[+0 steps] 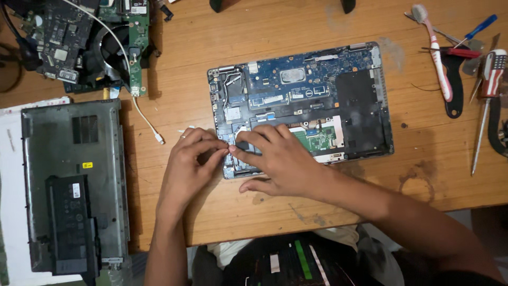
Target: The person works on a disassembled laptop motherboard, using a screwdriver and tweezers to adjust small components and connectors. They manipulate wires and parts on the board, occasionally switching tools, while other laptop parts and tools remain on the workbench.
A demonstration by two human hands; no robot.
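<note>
Wooden table (264, 37) | both hands (193, 159) pinch at opened laptop (317, 90) corner | grey cover (74, 175) left | screwdrivers (489, 85) right

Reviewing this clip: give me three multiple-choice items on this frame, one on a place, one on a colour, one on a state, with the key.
1. Where do both hands meet?
A. the opened laptop's near-left corner
B. the grey cover
C. the tools

2. What colour is the opened laptop's main board?
A. red
B. blue
C. yellow

3. How does the black battery lie?
A. fitted in the opened laptop
B. held in a hand
C. on the grey cover

Key: 1 A, left hand and right hand pinch at the opened laptop there; 2 B, main board shows blue; 3 C, black battery rests on the grey cover.
</note>
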